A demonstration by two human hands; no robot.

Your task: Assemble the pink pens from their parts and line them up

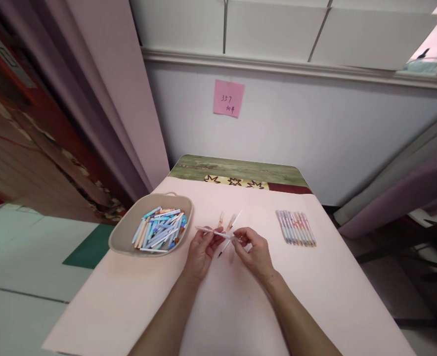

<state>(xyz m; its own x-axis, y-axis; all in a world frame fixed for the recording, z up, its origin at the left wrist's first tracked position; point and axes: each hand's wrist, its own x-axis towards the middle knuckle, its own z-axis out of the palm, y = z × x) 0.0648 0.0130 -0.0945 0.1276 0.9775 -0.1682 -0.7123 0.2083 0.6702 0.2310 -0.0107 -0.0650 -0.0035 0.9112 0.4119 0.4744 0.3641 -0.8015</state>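
My left hand (202, 248) pinches a thin, pale pen piece (206, 229) near the middle of the table. My right hand (253, 249) is closed on the right end of the same slim piece, where something clear and whitish shows between the fingertips. Just beyond and beneath my hands lie a few loose pen parts, among them a white refill with a dark tip (237, 218) and a short clear part with an orange tint (221, 218). A row of several finished-looking pens (296, 228) lies side by side at the right.
At the left of the table a beige basket (124, 236) holds many blue, white, orange and brown pen parts. The pink tabletop (337, 296) ends at a green patterned strip (237, 168) by the wall. A pink note (228, 99) is stuck on the wall.
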